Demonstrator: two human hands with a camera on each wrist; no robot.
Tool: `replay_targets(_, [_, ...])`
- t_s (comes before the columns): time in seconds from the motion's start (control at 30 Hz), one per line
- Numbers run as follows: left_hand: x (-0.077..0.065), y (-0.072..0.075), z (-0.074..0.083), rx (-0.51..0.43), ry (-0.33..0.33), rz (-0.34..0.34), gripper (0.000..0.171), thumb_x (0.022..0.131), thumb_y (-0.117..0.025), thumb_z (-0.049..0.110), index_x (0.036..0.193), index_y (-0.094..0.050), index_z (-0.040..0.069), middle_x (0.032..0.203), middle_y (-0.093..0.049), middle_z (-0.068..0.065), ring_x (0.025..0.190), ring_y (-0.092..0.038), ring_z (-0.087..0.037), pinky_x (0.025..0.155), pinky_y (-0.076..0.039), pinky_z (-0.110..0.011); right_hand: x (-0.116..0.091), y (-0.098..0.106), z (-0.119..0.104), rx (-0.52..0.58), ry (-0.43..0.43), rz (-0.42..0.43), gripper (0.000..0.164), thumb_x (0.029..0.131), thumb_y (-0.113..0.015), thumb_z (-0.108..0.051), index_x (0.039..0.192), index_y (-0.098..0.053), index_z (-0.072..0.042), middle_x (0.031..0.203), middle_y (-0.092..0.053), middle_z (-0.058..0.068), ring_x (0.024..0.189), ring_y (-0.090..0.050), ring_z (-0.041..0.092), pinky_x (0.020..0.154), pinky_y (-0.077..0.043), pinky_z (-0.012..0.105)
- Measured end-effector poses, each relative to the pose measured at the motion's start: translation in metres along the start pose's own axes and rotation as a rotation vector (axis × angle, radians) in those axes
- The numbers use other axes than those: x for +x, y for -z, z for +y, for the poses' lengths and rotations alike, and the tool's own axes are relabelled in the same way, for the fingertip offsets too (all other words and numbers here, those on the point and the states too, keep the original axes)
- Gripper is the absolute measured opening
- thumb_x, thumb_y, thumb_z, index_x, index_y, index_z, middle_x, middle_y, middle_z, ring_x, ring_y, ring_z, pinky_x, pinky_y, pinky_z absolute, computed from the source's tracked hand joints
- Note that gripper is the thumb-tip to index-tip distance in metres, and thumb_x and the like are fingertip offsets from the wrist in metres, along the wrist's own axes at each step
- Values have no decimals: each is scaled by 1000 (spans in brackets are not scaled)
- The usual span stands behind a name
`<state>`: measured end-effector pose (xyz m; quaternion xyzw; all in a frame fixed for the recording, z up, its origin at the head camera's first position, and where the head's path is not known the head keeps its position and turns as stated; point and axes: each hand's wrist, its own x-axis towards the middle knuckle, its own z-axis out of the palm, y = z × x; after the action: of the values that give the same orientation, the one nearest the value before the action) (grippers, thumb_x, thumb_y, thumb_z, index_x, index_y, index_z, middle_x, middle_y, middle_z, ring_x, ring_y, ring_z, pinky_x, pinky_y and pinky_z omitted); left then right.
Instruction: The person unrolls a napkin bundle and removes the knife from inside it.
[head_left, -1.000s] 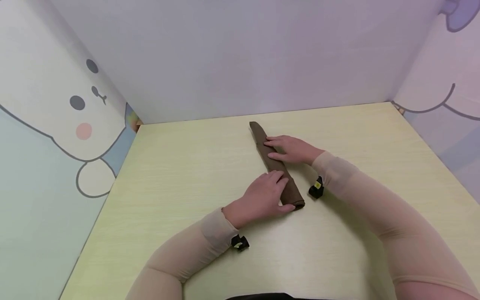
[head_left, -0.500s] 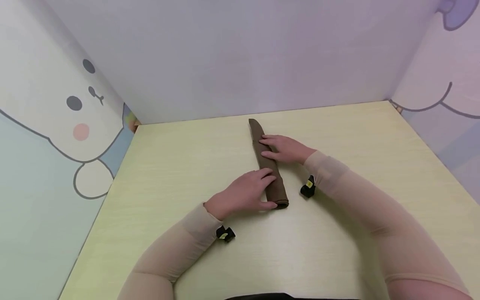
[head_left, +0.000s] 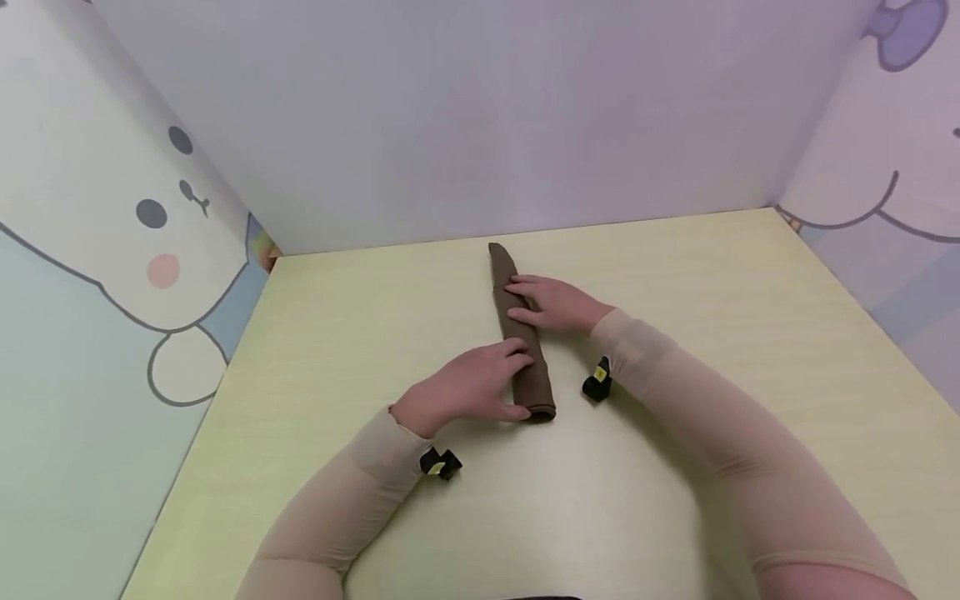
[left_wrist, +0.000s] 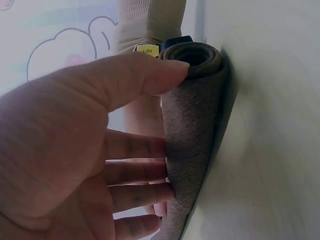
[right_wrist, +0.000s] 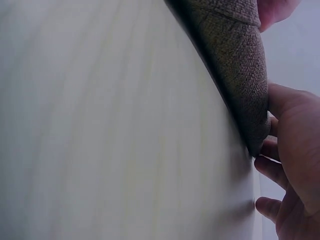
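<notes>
Roll of dark brown cloth [head_left: 525,331] lies lengthwise on the pale wood-grain table [head_left: 360,333], near end toward the person, far end tapering to a narrow tip toward the back wall [head_left: 480,117]; we see it angle slightly left going away. We get the left hand [head_left: 480,383] on the near part: thumb tip over the rim of the open end, where we see wound layers around a hollow, and four fingers fairly straight, small gaps between them, tips touching the roll's side. We find the right hand [head_left: 558,306] farther up, thumb against the roll, other fingers apart and slightly bent, some tips on the cloth; we cannot tell which ones press. We mark both hands as laid on the cloth rather than wrapped round it. We note a beige left sleeve [head_left: 337,500] and a beige right sleeve [head_left: 720,425], with a black device [head_left: 448,464] bearing a yellow label at the left wrist and a similar one [head_left: 597,385] at the right. White cartoon animal [head_left: 112,208] decorates the left panel [head_left: 75,375].
</notes>
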<state>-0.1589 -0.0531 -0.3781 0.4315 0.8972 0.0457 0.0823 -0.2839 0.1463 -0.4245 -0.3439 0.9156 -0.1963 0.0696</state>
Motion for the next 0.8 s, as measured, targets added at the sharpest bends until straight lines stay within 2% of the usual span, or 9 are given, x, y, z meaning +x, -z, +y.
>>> replay_targets(0.23, [0,2,1,4,27,-26,69,80,-72,47,131,-55,4,134,-48,-7,113,-54,-17,97,-43,-29,2,-1,-2,0,-1,-7,64,97,-49,-52,146,-43,-11,154,-30,12,141,-29,28,111,-28,43])
replay_targets(0.53, [0,7,4,18,8,-56,66,80,-72,42,132,-55,4,134,-46,-7,110,-54,-16,95,-43,-29,-6,2,-4,5,-45,-2,64,97,-49,-50,147,-41,-11,155,-29,12,141,-29,29,110,-29,43])
replay_targets(0.63, [0,7,5,11,3,-60,68,81,-72,45,132,-55,4,134,-46,-6,110,-54,-15,96,-43,-29,-13,5,-5,8,-43,4,63,97,-51,-49,147,-41,-11,154,-31,11,141,-30,27,110,-29,43])
replay_targets(0.8, [0,10,8,-17,27,-56,79,80,-70,58,135,-52,4,136,-47,-5,119,-51,-18,101,-40,-30,-38,17,-6,83,-45,59,59,96,-55,-47,143,-47,-13,146,-45,3,135,-40,22,108,-32,41])
